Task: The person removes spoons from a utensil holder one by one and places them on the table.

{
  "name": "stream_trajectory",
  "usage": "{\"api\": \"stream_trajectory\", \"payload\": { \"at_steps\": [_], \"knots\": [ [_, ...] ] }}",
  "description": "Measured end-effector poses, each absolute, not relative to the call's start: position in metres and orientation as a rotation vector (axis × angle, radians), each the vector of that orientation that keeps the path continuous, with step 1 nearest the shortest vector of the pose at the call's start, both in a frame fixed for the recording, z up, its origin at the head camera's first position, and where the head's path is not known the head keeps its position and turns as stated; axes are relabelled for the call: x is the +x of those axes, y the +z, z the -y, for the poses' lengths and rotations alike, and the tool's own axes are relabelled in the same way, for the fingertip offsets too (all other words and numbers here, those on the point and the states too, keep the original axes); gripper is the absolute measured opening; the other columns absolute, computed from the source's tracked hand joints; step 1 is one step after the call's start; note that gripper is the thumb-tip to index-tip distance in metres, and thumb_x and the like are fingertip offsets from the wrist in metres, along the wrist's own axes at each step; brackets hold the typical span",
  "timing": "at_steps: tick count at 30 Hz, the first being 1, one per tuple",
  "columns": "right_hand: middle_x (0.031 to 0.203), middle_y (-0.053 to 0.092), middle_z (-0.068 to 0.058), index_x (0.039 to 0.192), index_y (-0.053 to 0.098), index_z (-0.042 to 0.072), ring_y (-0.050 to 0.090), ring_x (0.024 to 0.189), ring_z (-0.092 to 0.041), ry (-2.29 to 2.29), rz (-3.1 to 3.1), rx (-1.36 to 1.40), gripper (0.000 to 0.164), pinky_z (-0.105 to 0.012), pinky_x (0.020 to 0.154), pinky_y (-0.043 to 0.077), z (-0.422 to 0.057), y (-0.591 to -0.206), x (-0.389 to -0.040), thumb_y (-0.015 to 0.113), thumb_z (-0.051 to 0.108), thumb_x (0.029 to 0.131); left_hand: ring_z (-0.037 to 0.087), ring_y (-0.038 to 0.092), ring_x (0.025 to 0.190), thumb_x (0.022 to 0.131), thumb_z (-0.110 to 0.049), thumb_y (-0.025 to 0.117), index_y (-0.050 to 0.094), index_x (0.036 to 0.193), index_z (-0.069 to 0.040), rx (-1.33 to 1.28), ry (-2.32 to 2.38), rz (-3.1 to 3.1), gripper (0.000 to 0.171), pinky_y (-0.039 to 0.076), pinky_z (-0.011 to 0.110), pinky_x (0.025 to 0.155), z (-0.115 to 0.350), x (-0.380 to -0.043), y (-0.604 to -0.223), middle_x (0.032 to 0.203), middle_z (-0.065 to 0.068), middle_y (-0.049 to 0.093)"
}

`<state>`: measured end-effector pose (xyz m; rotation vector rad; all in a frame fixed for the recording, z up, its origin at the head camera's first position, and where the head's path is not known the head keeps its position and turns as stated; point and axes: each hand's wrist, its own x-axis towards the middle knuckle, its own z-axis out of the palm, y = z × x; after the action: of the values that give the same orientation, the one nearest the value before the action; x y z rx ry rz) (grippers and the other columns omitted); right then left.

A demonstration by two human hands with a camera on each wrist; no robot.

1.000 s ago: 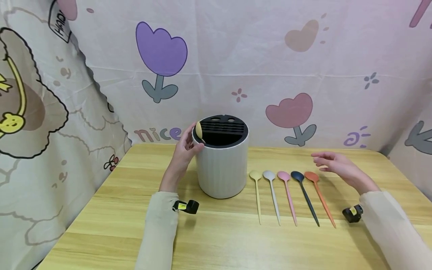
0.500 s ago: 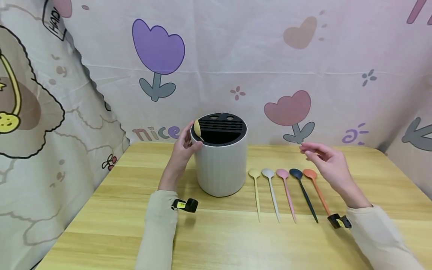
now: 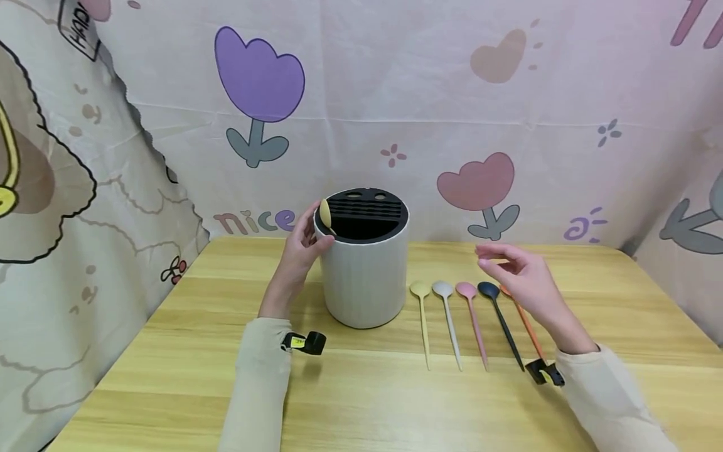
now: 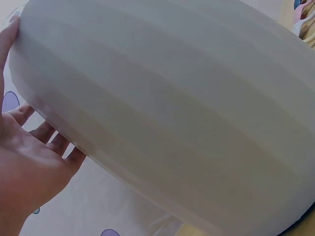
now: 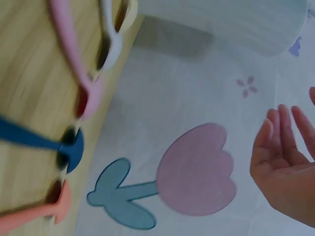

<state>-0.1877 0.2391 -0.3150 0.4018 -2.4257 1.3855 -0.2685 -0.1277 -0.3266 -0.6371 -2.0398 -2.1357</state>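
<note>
Spoons (image 3: 471, 317) look light, stiff, thin; best pinched mid-handle. Right hand (image 3: 522, 279) hovers loose, empty; left hand (image 3: 299, 248) steadies the holder (image 3: 364, 276), fingers flat.

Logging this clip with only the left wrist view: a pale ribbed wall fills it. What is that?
Observer: A white holder with a black slotted top; the left hand rests against its side.
Operator: Anything in it?
Observer: One yellow spoon stands at its rim, beside that hand.
Operator: And the right hand?
Observer: The right hand hovers, holding nothing, over the orange spoon, the last of five lying in a row on the table.
</note>
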Motion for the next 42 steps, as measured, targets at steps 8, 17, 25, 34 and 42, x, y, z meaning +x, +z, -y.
{"api": "stream_trajectory", "payload": {
  "at_steps": [8, 17, 25, 34, 42],
  "knots": [
    [0.116, 0.065, -0.013, 0.124, 0.063, 0.001, 0.063, 0.097, -0.006, 1.417, 2.482, 0.472, 0.034, -0.016, 0.080, 0.048, -0.206, -0.300, -0.182, 0.063, 0.018, 0.095, 0.021, 0.027, 0.141, 0.082, -0.046, 0.073, 0.026, 0.154, -0.016, -0.633, -2.106, 2.056, 0.091, 0.021, 0.042, 0.114, 0.134, -0.266, -0.324, 0.154, 0.007, 0.030],
    [0.120, 0.065, -0.008, 0.125, 0.064, 0.005, 0.065, 0.100, -0.021, 1.588, 2.423, 0.622, 0.033, -0.024, 0.075, 0.052, -0.160, -0.280, -0.179, 0.064, 0.016, 0.094, 0.022, 0.030, 0.139, 0.076, -0.055, 0.075, 0.026, 0.153, -0.015, -0.654, -2.130, 2.061, 0.100, 0.022, 0.042, 0.114, 0.128, -0.269, -0.326, 0.153, 0.008, 0.032],
    [0.114, 0.067, -0.016, 0.120, 0.064, -0.003, 0.067, 0.094, -0.024, 1.558, 2.354, 0.857, 0.028, -0.030, 0.075, 0.056, -0.111, -0.249, -0.205, 0.062, 0.007, 0.093, 0.022, 0.030, 0.139, 0.070, -0.063, 0.075, 0.027, 0.153, -0.015, -0.652, -2.129, 2.060, 0.107, 0.021, 0.044, 0.114, 0.124, -0.267, -0.327, 0.153, 0.008, 0.032],
    [0.114, 0.068, -0.010, 0.126, 0.061, 0.001, 0.067, 0.095, -0.023, 1.698, 2.576, 0.781, 0.034, -0.033, 0.060, 0.056, -0.077, -0.220, -0.235, 0.061, 0.010, 0.094, 0.019, 0.029, 0.140, 0.083, -0.044, 0.071, 0.025, 0.154, -0.018, -0.639, -2.143, 2.074, 0.088, 0.022, 0.041, 0.114, 0.127, -0.268, -0.326, 0.153, 0.006, 0.032],
    [0.109, 0.071, -0.007, 0.125, 0.064, 0.004, 0.066, 0.084, -0.021, 1.569, 2.689, 0.760, 0.036, -0.029, 0.055, 0.053, -0.061, -0.207, -0.253, 0.066, 0.018, 0.092, 0.020, 0.029, 0.139, 0.078, -0.051, 0.075, 0.024, 0.154, -0.015, -0.684, -2.162, 2.021, 0.099, 0.022, 0.042, 0.114, 0.128, -0.270, -0.327, 0.153, 0.008, 0.031]
  ]
}}
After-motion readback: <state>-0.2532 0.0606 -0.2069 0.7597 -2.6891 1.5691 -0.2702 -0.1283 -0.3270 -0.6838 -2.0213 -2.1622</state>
